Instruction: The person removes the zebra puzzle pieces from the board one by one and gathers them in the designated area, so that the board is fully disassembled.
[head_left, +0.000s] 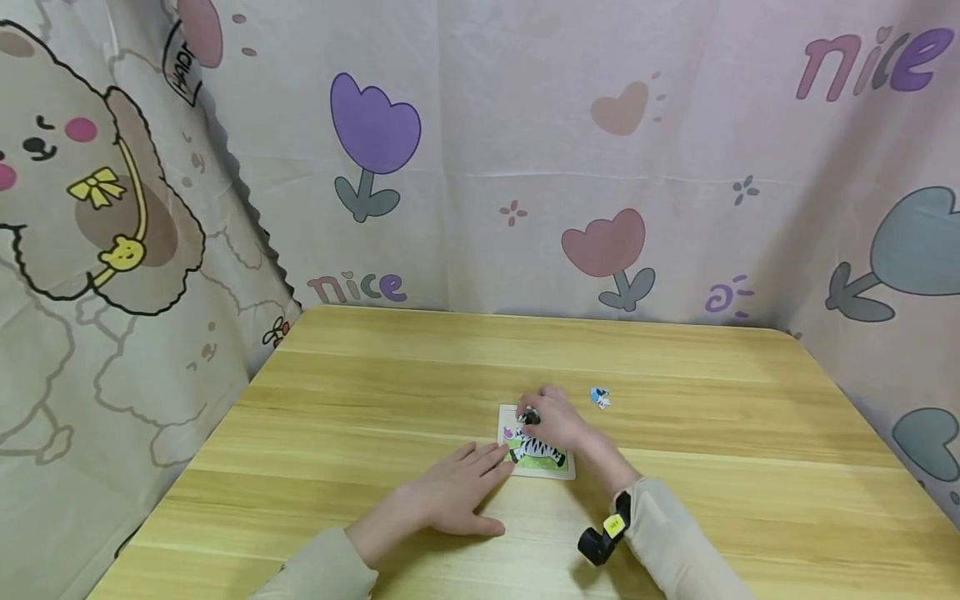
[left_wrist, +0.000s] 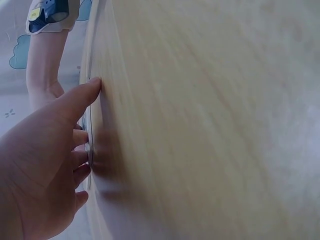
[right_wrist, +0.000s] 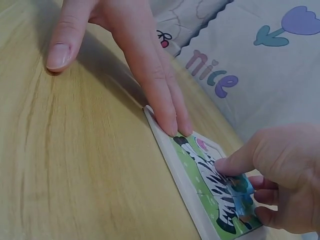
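A zebra jigsaw puzzle (head_left: 536, 462) in a white-edged tray lies flat on the wooden table. My left hand (head_left: 461, 492) rests with straight fingers on the puzzle's left edge, its thumb apart on the table. In the right wrist view those fingertips (right_wrist: 174, 127) touch the tray's border. Over the puzzle's upper part, my right hand (head_left: 555, 417) pinches a small dark puzzle piece (head_left: 528, 415) between thumb and fingers. The right thumb (right_wrist: 235, 162) hides part of the zebra. A loose blue, black and white puzzle piece (head_left: 600, 397) lies beyond the right hand.
The wooden table (head_left: 360, 375) reaches back to a patterned cloth (head_left: 480, 167) hanging behind it. Another cloth with a cartoon animal (head_left: 82, 192) hangs at the left. A black wrist camera (head_left: 600, 542) is strapped at the right sleeve.
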